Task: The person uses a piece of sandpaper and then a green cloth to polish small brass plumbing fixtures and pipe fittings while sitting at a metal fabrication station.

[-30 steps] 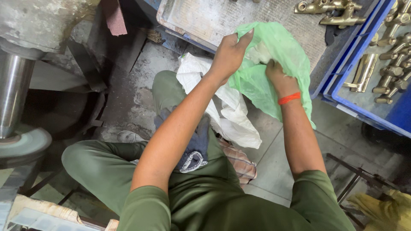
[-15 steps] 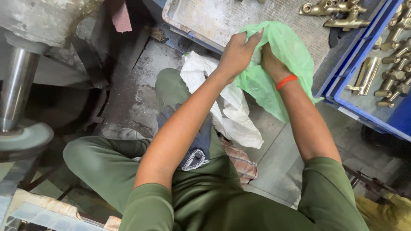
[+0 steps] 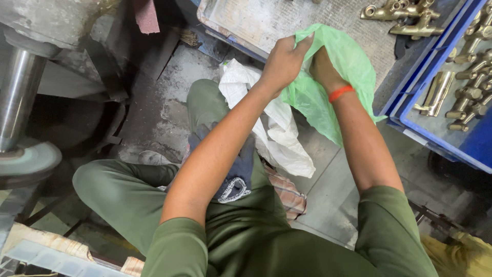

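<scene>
A thin green plastic bag (image 3: 348, 66) hangs in front of me, over the edge of a metal tray. My left hand (image 3: 283, 60) pinches its upper rim between thumb and fingers. My right hand (image 3: 322, 67), with an orange band at the wrist, is pushed into the bag's mouth, its fingers hidden by the plastic. A crumpled white plastic bag (image 3: 277, 120) lies on my knee just below both hands. A dark work glove (image 3: 237, 172) rests on my lap.
A grey metal tray (image 3: 256, 20) stands ahead. Blue crates (image 3: 441, 133) at the right hold several brass fittings (image 3: 461, 66). A steel column with a grinding wheel (image 3: 23, 159) stands at the left. A checked cloth (image 3: 288, 191) lies by my thigh.
Both hands have drawn closer together at the green bag's mouth. The right hand has gone from the outside of the bag to inside it.
</scene>
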